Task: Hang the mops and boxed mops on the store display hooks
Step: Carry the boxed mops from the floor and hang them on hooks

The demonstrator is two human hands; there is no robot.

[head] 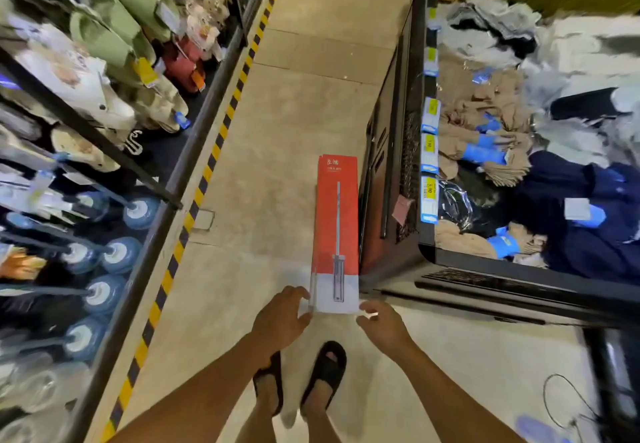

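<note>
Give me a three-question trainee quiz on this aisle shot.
1. True or false: the red and white mop box already hangs on a hook.
2. Which hand touches the box's near end? A) left hand B) right hand C) neither
3. Fill in: the hanging mops with blue heads are on the person's ____ side.

Key:
1. False; it lies on the floor.
2. A; the right hand seems just short of it.
3. Left.
</note>
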